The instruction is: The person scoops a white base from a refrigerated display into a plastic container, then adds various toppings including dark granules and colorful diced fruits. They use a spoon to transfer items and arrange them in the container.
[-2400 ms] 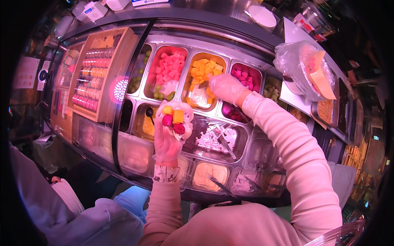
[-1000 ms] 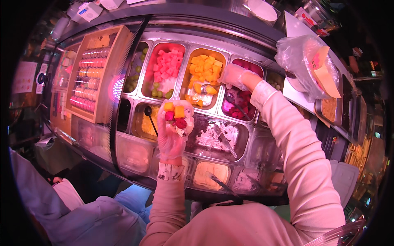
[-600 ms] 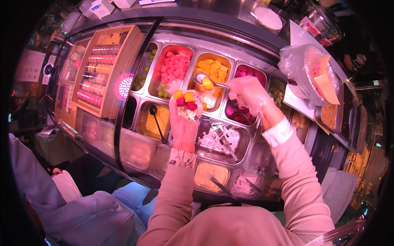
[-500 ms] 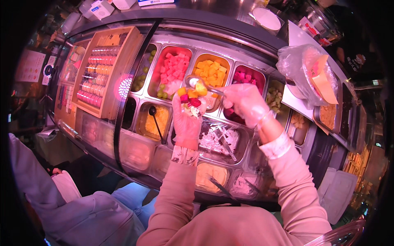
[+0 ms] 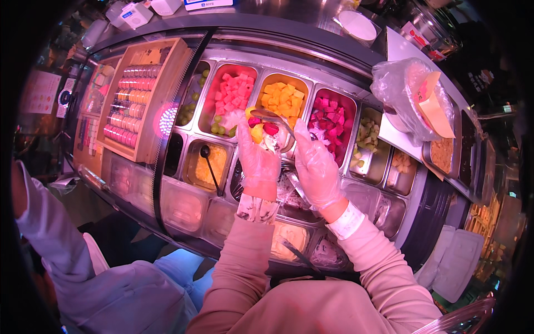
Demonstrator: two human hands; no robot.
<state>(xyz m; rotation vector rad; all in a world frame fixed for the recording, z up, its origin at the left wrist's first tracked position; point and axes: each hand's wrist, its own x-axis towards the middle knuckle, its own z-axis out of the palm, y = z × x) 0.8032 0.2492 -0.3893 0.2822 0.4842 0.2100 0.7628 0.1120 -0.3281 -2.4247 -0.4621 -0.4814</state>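
Partly hidden behind my gloved left hand [image 5: 257,158], the cup [image 5: 261,132] shows only its heaped top of yellow and red fruit pieces; its wall cannot be made out. It stands upright over the steel topping counter [image 5: 356,72], between the yellow fruit tray [image 5: 283,94] and the trays nearer me. My left hand is wrapped closed around it. My gloved right hand [image 5: 317,167] is closed on a metal spoon [image 5: 276,125], handle running toward me and bowl over the cup. Both hands sit close together.
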